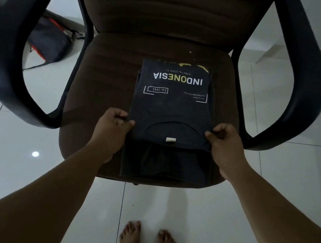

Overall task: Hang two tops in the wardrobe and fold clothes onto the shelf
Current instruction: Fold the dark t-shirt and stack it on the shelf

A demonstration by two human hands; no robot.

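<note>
**Folding the dark tee on the chair seat**

I am looking straight down at a navy T-shirt (171,102) lying on the seat of a brown office chair (105,68), print side up, the word INDONESIA reading upside down to me and the collar with its white tag nearest me. The sleeves look already tucked in, so the shirt is a narrow panel. Under its near end lies another dark folded garment (165,163), reaching to the seat's front edge.

My left hand (113,129) pinches the shirt's near left corner, thumb on top and fingers curled under the cloth. My right hand (224,142) does the same at the near right corner. Both grips sit level with the collar.

As I judge it, the step in hand is the lengthwise fold. To do it well I would lift both corners together, keep the edge between them taut, and carry the collar end over toward the hem, lining up the side edges before letting go. Uneven lift would skew the panel or drag the piece below.

A dark bag (48,44) lies on the white tiled floor (18,142) to the left.
</note>
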